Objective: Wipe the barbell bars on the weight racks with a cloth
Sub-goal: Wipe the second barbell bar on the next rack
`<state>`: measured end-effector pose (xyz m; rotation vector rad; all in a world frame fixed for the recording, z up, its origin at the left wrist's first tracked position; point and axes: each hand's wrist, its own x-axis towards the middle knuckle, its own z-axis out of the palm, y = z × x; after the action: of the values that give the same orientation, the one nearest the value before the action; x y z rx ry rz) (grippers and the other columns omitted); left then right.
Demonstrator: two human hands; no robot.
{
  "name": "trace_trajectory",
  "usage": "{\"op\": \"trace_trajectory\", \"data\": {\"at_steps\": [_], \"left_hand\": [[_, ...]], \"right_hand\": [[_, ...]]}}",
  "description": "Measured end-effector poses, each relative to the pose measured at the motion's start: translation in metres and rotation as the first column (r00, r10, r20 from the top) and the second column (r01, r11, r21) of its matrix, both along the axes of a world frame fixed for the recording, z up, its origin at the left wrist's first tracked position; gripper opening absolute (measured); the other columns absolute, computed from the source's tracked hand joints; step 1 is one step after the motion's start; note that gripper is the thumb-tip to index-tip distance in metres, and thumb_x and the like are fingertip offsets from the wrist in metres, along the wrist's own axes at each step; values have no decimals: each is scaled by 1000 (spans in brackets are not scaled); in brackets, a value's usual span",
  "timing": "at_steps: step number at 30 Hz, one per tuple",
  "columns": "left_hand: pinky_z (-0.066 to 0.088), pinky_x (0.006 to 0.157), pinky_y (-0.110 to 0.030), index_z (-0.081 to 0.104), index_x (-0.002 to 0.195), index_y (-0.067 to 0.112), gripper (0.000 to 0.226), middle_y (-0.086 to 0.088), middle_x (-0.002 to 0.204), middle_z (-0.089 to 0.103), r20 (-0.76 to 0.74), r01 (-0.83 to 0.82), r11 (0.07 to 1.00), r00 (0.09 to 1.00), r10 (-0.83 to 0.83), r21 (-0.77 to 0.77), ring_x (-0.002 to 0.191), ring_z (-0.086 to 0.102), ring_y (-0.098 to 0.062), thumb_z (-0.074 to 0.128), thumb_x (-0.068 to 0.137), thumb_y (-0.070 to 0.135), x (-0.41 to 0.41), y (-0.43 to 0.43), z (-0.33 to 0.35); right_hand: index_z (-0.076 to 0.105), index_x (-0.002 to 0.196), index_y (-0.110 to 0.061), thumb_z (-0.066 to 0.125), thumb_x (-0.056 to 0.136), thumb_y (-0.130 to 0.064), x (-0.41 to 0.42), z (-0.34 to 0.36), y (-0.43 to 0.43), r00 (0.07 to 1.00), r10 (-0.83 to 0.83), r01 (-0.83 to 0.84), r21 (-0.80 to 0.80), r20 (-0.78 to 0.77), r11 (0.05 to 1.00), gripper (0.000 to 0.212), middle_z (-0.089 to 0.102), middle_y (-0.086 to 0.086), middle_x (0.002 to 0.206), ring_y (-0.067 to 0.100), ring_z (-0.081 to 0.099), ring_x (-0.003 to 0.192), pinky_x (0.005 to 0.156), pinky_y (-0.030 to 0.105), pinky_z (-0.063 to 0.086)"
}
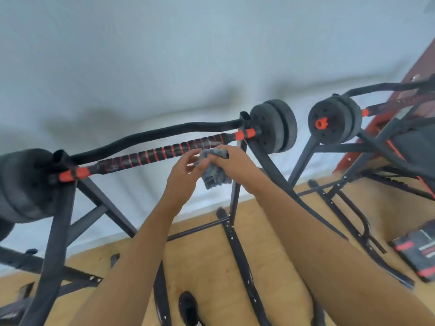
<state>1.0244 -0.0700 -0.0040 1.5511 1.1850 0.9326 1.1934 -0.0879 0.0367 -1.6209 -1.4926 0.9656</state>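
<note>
Cloth point(213, 175) gripped in right hand point(237, 161) fingers, left hand point(183, 172) fingers pinching it, beside bar point(150, 156)

I can't see the part of the cloth point(213, 177) bunched inside the right hand point(237, 161), nor tell through the blur whether the left hand point(183, 172) pinches it, and the plates point(21, 184) far left of that hand run off the frame edge.
</note>
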Motion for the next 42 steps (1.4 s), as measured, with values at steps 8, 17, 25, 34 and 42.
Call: {"op": "trace_trajectory", "data": {"at_steps": [8, 17, 25, 34, 42], "left_hand": [[63, 85, -38, 64, 116, 12, 26, -10, 109, 73, 305, -91, 984, 943, 135, -156, 102, 73, -27, 77, 94, 20, -66, 102, 4], [54, 62, -25, 55, 110, 16, 18, 1, 95, 70, -75, -304, 953, 950, 303, -11, 83, 67, -14, 69, 100, 22, -158, 156, 36], [51, 71, -23, 70, 110, 26, 16, 16, 88, 66, -450, -270, 882, 780, 436, 386, 79, 64, -7, 68, 98, 16, -224, 153, 49], [59, 62, -38, 56, 134, 17, 50, -1, 91, 67, -799, 74, 943, 555, 230, 323, 72, 62, -18, 74, 90, 2, -276, 124, -25], [43, 112, -44, 50, 152, 4, 87, -13, 154, 53, -850, 194, 891, 434, 298, 411, 142, 52, -30, 78, 73, -18, -310, 108, -46]], "right_hand": [[69, 98, -9, 70, 93, -36, -64, 5, 112, 993, 21, -22, -10, -115, 1000, 28, 73, 16, 95, 34, 71, 92, 86, 55, 58], [72, 92, -17, 74, 89, -35, -123, 10, 186, 972, 234, -234, -25, -7, 972, 19, 76, 2, 85, 21, 74, 85, 87, 47, 60], [71, 96, -28, 71, 92, -40, -172, -3, 215, 914, 382, -386, 2, 139, 923, 12, 72, -14, 89, 1, 67, 85, 80, 28, 58], [68, 99, -25, 65, 95, -42, -220, -24, 213, 794, 493, -511, -50, 355, 858, 18, 69, -11, 94, 8, 67, 85, 74, 36, 62], [64, 103, -24, 69, 91, -46, -236, -32, 200, 724, 517, -536, -99, 457, 839, 26, 69, -7, 93, 8, 65, 79, 77, 35, 60]]}}
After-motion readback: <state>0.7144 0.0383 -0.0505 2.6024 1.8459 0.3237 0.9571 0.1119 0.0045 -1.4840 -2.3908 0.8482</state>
